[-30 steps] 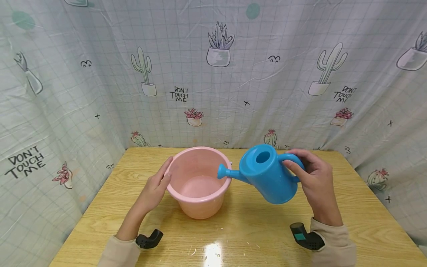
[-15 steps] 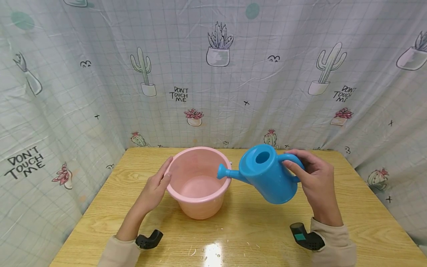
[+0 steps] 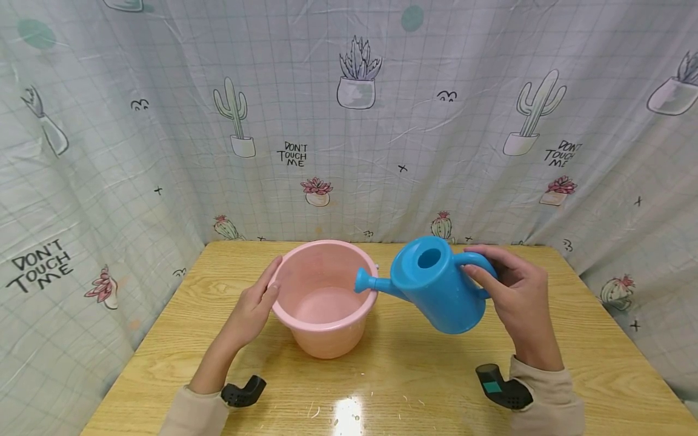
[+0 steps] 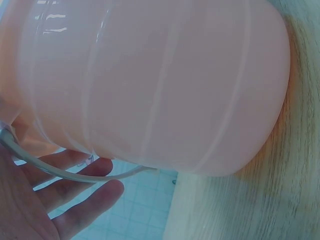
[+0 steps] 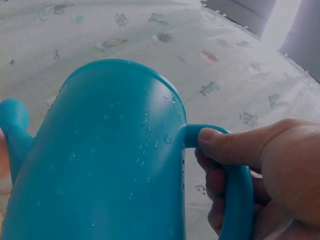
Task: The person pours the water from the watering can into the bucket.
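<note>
My right hand (image 3: 518,290) grips the handle of the blue watering can (image 3: 436,290), fingers curled through the loop, thumb on top. The can is tilted, its spout (image 3: 366,282) above the right rim of the pink bucket (image 3: 324,297). My left hand (image 3: 253,306) lies flat-fingered against the bucket's left wall. Keep the spout inside the rim and brace the bucket; whether water is flowing I cannot tell. Both are above the wooden table (image 3: 180,327)
</note>
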The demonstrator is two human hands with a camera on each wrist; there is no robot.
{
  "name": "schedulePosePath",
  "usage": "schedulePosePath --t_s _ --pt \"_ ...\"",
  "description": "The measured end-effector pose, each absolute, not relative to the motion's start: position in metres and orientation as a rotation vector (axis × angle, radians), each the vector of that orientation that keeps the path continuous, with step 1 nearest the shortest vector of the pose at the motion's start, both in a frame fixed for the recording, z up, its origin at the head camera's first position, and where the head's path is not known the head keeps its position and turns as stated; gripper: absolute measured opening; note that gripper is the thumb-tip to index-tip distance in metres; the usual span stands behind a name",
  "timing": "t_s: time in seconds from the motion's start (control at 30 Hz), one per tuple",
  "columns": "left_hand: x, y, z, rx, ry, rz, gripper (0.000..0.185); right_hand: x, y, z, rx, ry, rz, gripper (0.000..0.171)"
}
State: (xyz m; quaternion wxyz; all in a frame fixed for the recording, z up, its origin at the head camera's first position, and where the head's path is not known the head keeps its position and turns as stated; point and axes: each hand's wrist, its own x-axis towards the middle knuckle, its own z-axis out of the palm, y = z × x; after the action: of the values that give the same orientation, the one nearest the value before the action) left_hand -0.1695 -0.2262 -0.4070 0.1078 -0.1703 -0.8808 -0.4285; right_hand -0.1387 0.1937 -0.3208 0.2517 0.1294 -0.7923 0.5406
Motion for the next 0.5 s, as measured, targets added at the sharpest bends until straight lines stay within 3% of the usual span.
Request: schedulePosePath --t_s 0.5 --pt "-0.1691 -0.2263 -0.4066 -0.499 -2.599 -1.259 0.051 -0.1386 0.1929 -0.3208 0.36 -2.145 1.475 0.03"
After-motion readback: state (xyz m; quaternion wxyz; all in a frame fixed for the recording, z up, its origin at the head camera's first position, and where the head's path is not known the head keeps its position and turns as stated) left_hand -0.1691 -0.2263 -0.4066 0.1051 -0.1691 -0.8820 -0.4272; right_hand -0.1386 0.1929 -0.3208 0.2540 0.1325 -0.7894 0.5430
